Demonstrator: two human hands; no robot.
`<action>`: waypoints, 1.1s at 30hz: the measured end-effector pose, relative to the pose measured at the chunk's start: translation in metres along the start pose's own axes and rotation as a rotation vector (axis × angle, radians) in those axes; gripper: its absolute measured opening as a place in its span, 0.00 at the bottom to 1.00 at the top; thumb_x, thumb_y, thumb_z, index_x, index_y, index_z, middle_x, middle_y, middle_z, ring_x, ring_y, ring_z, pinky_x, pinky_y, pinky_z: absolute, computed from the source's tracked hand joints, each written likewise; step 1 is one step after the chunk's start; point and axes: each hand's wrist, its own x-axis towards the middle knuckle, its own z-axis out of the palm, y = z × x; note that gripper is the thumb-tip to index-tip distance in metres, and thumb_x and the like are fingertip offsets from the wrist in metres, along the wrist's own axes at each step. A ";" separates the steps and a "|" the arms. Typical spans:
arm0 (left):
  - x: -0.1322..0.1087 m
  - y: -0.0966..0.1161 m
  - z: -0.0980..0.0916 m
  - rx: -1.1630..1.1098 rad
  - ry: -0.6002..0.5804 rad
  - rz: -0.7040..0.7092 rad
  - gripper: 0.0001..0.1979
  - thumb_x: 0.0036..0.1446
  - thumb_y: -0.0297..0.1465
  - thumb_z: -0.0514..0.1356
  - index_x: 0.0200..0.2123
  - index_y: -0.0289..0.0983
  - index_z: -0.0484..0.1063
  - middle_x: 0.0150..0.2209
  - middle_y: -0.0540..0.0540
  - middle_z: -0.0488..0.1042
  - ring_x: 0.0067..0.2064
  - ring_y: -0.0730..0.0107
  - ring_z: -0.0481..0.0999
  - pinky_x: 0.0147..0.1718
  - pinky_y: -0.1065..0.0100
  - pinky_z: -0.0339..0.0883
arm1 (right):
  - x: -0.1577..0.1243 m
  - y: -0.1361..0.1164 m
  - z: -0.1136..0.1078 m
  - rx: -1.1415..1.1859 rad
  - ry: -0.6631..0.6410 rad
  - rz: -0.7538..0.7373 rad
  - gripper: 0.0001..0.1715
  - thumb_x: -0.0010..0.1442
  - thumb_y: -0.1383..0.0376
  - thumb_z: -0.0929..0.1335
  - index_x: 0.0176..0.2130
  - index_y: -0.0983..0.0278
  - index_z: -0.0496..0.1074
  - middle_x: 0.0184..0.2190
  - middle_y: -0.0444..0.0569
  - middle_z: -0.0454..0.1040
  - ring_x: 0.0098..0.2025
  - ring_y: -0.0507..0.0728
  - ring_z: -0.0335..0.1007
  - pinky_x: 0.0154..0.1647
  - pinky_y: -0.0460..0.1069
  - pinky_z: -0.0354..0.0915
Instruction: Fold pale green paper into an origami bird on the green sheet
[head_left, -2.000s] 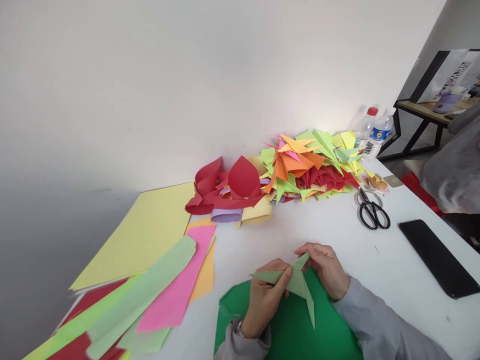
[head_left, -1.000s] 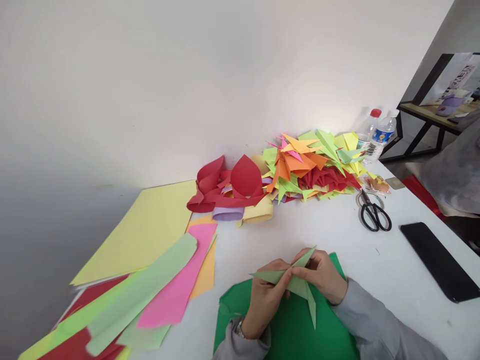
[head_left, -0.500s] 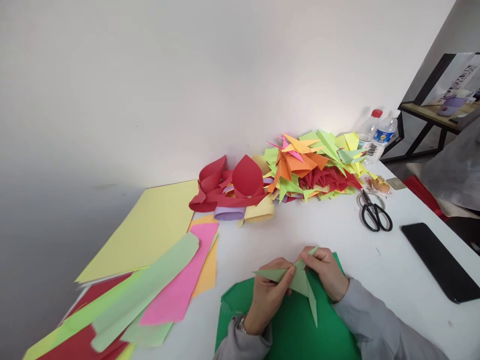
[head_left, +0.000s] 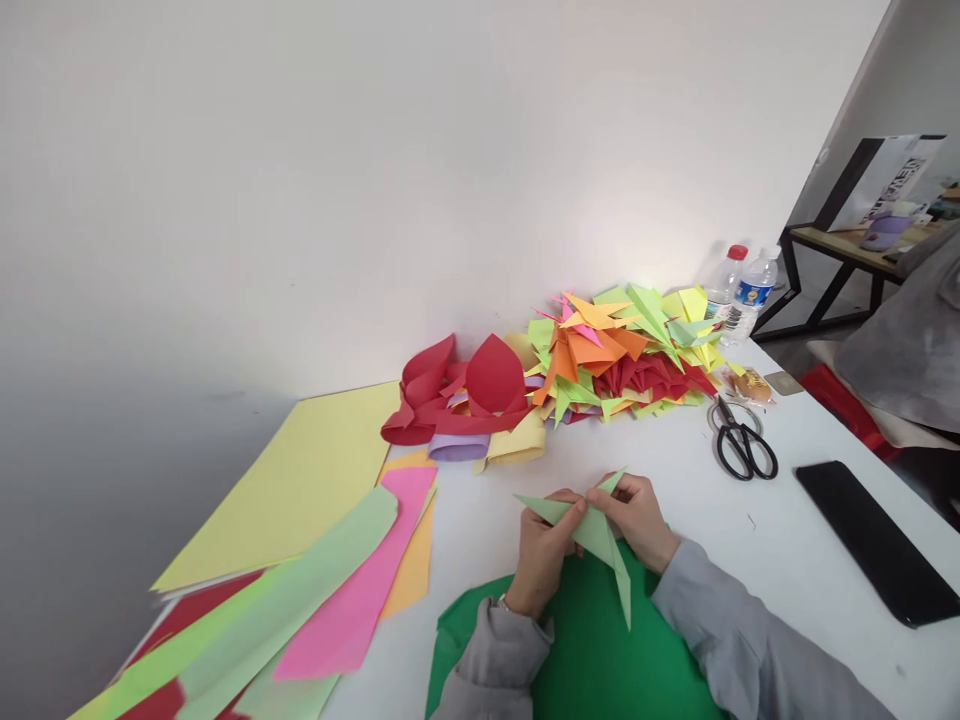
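A pale green folded paper crane (head_left: 598,536), with long pointed ends, is held up between both hands. My left hand (head_left: 543,552) pinches it near the middle, thumb on top, and one pointed end sticks out to the left past the fingers. My right hand (head_left: 636,515) grips it close by, the thumb near the left thumb, with another point rising above the fingers. A third point hangs down toward me. Beneath the hands lies a green sheet (head_left: 592,650); the fingers behind the paper are partly hidden.
Folded paper pieces in many colours pile up (head_left: 622,350) by the wall, beside red paper shapes (head_left: 495,380). Black-handled scissors (head_left: 742,445), a black phone (head_left: 877,540) and plastic bottles (head_left: 750,295) stand to the right. Paper strips (head_left: 292,580) and a yellow sheet (head_left: 292,490) lie left.
The view has tilted slightly, so the table items sit a little lower. Both hands and the paper crane have moved slightly away from me, and the thumbs are closer together.
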 end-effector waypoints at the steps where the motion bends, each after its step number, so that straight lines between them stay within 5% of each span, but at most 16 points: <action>1: 0.001 0.000 0.000 0.002 -0.003 0.000 0.16 0.51 0.41 0.64 0.25 0.32 0.73 0.17 0.54 0.63 0.15 0.77 0.63 0.11 0.75 0.57 | 0.002 0.000 -0.001 0.003 0.000 -0.001 0.24 0.40 0.50 0.77 0.21 0.65 0.69 0.16 0.41 0.68 0.19 0.49 0.59 0.20 0.45 0.57; 7: -0.001 0.006 -0.002 0.039 -0.019 0.038 0.13 0.50 0.38 0.65 0.26 0.33 0.76 0.24 0.51 0.68 0.15 0.81 0.62 0.12 0.76 0.53 | 0.001 -0.001 -0.005 0.013 -0.027 0.005 0.22 0.39 0.52 0.78 0.20 0.64 0.70 0.16 0.41 0.68 0.19 0.49 0.59 0.20 0.45 0.57; 21: 0.001 0.010 -0.003 0.085 -0.040 0.091 0.11 0.52 0.35 0.64 0.23 0.34 0.76 0.21 0.51 0.66 0.16 0.81 0.60 0.14 0.75 0.50 | 0.000 0.006 -0.012 0.027 -0.008 0.001 0.30 0.55 0.44 0.68 0.19 0.65 0.73 0.16 0.45 0.67 0.22 0.52 0.61 0.26 0.47 0.58; 33: 0.000 0.009 -0.004 0.059 -0.015 0.031 0.12 0.50 0.36 0.65 0.23 0.33 0.75 0.22 0.52 0.66 0.16 0.81 0.59 0.13 0.76 0.51 | 0.002 0.007 -0.014 0.100 0.039 -0.006 0.26 0.54 0.46 0.68 0.22 0.64 0.74 0.17 0.45 0.69 0.21 0.52 0.62 0.26 0.48 0.60</action>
